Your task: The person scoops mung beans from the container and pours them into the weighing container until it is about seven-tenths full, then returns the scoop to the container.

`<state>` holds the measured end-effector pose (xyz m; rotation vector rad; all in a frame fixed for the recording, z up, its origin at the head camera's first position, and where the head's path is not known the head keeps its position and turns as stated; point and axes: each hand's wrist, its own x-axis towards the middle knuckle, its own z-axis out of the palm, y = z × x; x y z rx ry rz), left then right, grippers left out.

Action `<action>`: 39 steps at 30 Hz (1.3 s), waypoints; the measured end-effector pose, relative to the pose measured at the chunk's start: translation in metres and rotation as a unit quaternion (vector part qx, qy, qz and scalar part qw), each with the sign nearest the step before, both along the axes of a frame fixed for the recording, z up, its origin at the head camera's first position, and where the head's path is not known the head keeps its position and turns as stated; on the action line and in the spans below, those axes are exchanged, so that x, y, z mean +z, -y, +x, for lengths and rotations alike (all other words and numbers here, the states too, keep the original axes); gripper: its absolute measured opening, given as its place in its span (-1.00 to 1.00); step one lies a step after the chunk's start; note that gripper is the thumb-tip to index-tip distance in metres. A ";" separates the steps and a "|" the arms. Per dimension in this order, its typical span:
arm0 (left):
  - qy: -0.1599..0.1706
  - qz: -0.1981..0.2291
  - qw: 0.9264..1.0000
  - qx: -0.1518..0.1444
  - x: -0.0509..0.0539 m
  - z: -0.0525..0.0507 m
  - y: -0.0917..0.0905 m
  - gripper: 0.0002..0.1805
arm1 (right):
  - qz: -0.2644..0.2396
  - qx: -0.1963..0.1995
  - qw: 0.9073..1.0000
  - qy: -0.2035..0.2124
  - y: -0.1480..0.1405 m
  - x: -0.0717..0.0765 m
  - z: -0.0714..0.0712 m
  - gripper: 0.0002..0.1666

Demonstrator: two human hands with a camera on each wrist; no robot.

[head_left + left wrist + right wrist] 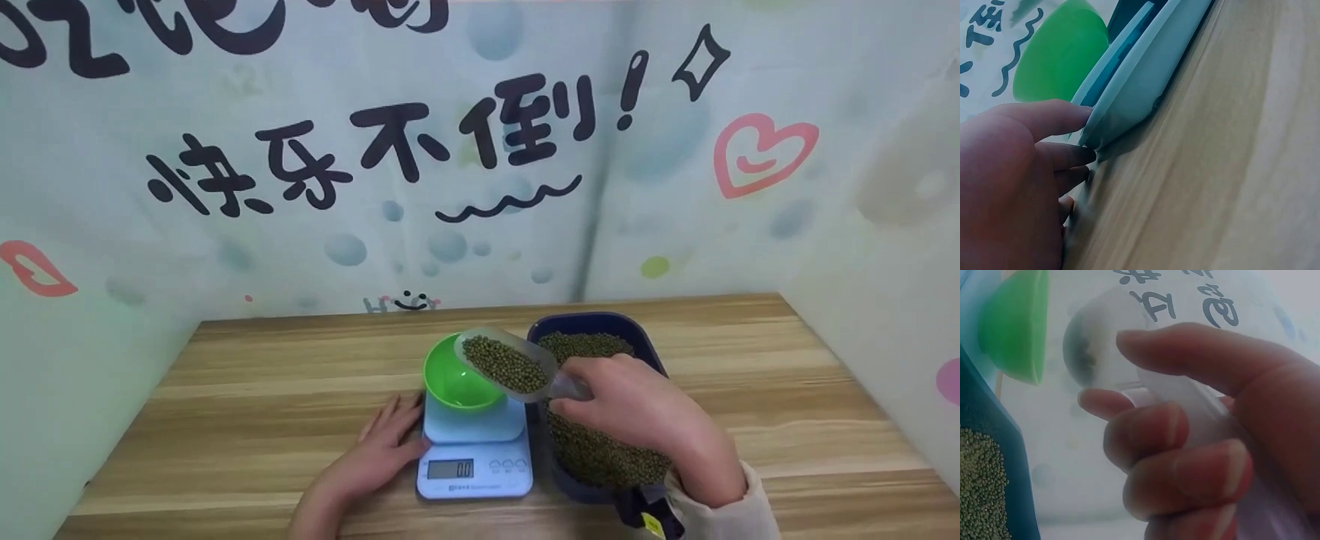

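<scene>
My right hand [637, 405] grips the handle of a translucent scoop [1100, 343] heaped with mung beans [506, 365]. In the head view the scoop's front end hangs over the right side of a green bowl [450, 375]. That bowl sits on the platform of a light blue kitchen scale [474, 471], whose display reads 0.0. My left hand [382, 442] rests at the scale's left side, fingers extended. The left wrist view shows its thumb [1067, 117] touching the scale's edge.
Right of the scale stands a dark blue bin [585, 491] with many mung beans in it. A black object with a yellow label [652, 523] is by the right wrist. Behind the wooden table [262, 390] hangs a printed backdrop [300, 255].
</scene>
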<state>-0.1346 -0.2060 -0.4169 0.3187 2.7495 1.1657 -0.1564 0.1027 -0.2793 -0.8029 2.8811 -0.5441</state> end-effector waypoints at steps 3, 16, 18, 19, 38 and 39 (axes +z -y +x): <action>0.002 -0.002 1.000 0.000 0.000 -0.001 0.000 -0.31 | -0.002 -0.001 1.000 0.006 0.000 0.000 0.000 -0.76; 0.009 -0.002 1.000 0.004 0.000 -0.002 -0.001 -0.32 | 0.001 -0.003 1.000 -0.001 -0.002 -0.001 -0.002 -0.72; 0.012 -0.001 1.000 0.006 0.000 -0.002 -0.001 -0.32 | 0.001 -0.004 1.000 0.000 -0.003 -0.001 -0.003 -0.70; 0.013 -0.001 1.000 0.006 0.000 -0.002 -0.001 -0.32 | 0.001 -0.005 1.000 0.001 -0.003 -0.001 -0.003 -0.70; -0.002 -0.009 1.000 0.007 -0.002 -0.001 -0.001 -0.32 | -0.017 -0.025 0.999 0.017 -0.001 -0.003 0.000 -0.73; -0.003 -0.009 1.000 0.005 -0.001 -0.001 -0.001 -0.32 | -0.015 -0.026 0.999 0.015 0.000 -0.003 0.000 -0.70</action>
